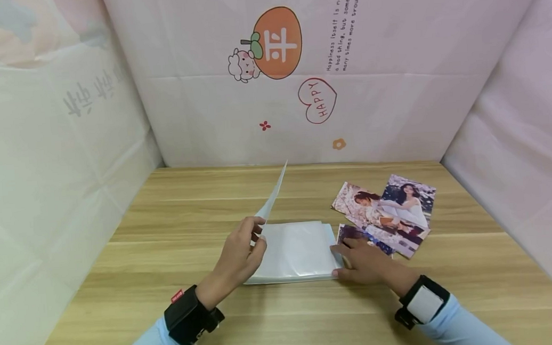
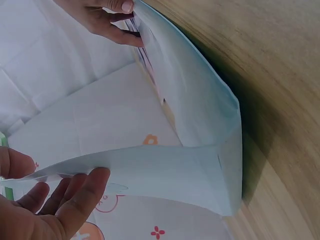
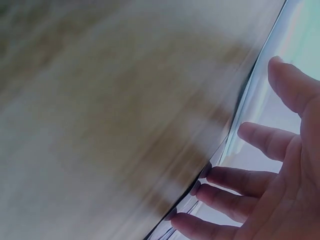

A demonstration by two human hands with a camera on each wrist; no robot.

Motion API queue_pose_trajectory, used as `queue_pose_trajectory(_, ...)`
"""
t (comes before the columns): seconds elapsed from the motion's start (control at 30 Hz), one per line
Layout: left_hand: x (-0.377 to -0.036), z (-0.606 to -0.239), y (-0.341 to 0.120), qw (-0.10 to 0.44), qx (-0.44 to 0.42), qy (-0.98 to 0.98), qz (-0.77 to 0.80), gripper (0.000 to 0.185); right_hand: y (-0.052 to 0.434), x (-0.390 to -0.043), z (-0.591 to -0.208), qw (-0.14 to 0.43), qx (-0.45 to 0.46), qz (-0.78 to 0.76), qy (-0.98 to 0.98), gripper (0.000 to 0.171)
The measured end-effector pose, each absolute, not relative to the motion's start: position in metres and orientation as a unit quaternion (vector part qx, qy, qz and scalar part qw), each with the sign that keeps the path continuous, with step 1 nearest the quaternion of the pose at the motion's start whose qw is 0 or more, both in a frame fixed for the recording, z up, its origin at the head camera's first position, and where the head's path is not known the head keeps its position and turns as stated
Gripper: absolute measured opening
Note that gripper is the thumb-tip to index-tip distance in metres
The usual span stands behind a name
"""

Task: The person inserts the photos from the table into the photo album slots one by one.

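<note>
A flat stack of white translucent sleeves [image 1: 296,252] lies on the wooden table [image 1: 165,244] in the head view. My left hand [image 1: 257,231] pinches the stack's top sheet [image 1: 272,194] at its near left corner and holds it raised, slanting up and away. In the left wrist view the same sheet [image 2: 175,167] curves up from the stack, with my left hand's fingers [image 2: 75,192] under its edge. My right hand [image 1: 343,258] rests with straight fingers on the stack's right edge. The right wrist view shows those fingers [image 3: 240,182] spread along the stack's edge [image 3: 245,120].
Several printed photographs [image 1: 389,212] lie fanned on the table just right of the stack, one partly under my right hand. Cloth-covered walls [image 1: 299,85] with cartoon prints close in the back and both sides. Bare wood [image 1: 315,319] runs along the front.
</note>
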State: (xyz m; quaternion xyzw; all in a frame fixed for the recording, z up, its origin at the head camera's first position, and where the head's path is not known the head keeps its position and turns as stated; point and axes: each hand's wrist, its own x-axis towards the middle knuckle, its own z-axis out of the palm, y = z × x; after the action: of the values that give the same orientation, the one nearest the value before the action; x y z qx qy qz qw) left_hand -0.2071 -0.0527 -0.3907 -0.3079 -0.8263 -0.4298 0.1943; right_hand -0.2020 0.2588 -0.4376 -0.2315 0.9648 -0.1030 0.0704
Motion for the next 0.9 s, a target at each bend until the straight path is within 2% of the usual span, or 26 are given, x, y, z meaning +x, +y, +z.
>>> queue_pose_trajectory(0.3,-0.203,-0.39,-0.06,0.182,-0.287,-0.828,-0.445,0.033,0.258,-0.201,-0.438,0.067,-0.233,-0.091,0.966,0.065)
queue_pose_trajectory(0.6,-0.197,-0.367,-0.079,0.286,-0.299,-0.784,-0.463,0.046,0.258,-0.202,-0.438,0.073,-0.224,-0.081,0.968,0.065)
queue_pose_trajectory(0.9,-0.196,-0.332,-0.107,0.375,-0.254,-0.753,-0.478,0.058,0.257,-0.202,-0.436,0.069,-0.228,-0.084,0.968,0.064)
